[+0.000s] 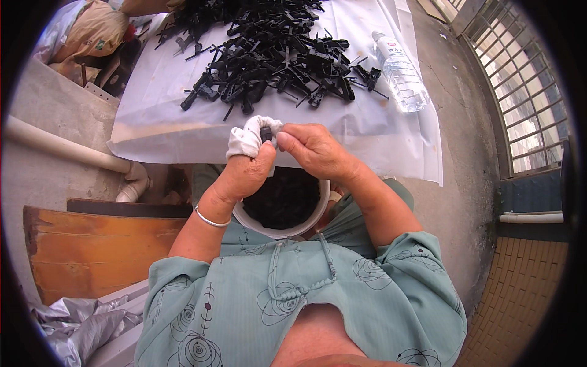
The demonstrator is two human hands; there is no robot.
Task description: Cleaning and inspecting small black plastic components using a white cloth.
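landmark: white round plastic bucket, dark contents inside
small black plastic piece: between both hands, raised toward the bucket's far side
piece's long axis: cannot tell, mostly covered
left hand: white-cloth-covered fingers narrow, curled around the piece
right hand: bare fingers pinched narrow beside the piece; anything between them hidden
nearer hand: left, touching it
heap of black plastic parts: beyond bucket, on white-sheeted table
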